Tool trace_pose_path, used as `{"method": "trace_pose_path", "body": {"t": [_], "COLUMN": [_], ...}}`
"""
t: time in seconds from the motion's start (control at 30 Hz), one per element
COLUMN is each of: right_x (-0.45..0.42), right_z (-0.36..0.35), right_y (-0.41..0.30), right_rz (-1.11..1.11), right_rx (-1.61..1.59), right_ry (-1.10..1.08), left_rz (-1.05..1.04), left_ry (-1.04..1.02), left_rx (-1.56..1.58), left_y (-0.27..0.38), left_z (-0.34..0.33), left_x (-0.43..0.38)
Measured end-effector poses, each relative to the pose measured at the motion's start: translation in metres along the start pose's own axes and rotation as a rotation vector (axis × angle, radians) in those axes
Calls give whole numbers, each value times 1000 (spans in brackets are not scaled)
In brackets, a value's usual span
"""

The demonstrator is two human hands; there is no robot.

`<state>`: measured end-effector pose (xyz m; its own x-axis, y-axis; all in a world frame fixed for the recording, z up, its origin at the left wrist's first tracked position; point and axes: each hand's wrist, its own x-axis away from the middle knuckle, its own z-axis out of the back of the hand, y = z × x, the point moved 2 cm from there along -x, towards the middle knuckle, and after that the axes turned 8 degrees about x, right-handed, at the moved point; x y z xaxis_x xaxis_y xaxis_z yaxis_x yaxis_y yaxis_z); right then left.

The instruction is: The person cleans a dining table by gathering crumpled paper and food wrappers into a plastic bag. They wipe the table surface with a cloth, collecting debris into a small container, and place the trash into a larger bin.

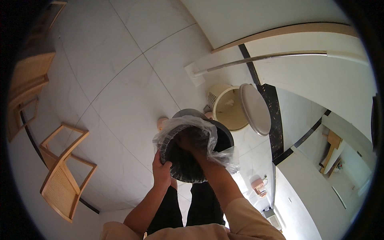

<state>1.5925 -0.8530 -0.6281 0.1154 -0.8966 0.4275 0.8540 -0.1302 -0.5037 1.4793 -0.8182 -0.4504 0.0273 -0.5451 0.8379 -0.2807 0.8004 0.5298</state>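
A dark round bin [226,135] stands or is held in front of my legs, partly lined with a clear plastic bag [192,121]. The bag's gathered edge hangs over the rim, with a loose bunch at the right side. My left hand [162,171] grips the near left rim and the bag there, thumb on top. My right hand [187,139] reaches down inside the bin; shadow and plastic hide its fingers, so what it touches cannot be made out.
Beyond the bin, a cream bucket [213,93] has its grey lid [255,109] tilted up. A white flat mop [195,74] leans with its long handle rightward. Wooden chairs [64,171] stand left. A pink appliance [258,187] sits at the right.
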Motion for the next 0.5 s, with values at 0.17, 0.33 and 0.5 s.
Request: {"method": "trace_pose_path", "body": {"t": [0.17,0.33,0.5], "right_x": [1,24,30], "right_z": [34,186,224], "right_y": [-28,-81,-36], "right_rz": [-97,42,-41], "right_rx": [-16,-175,71], "right_ry": [-364,-297,171], "left_rz": [-5,-66,-38], "left_ry": [33,115,56], "left_rx": [-138,-154,-13], "left_y": [2,12,35], "left_z": [10,39,51], "left_x": [-10,-25,-29]}}
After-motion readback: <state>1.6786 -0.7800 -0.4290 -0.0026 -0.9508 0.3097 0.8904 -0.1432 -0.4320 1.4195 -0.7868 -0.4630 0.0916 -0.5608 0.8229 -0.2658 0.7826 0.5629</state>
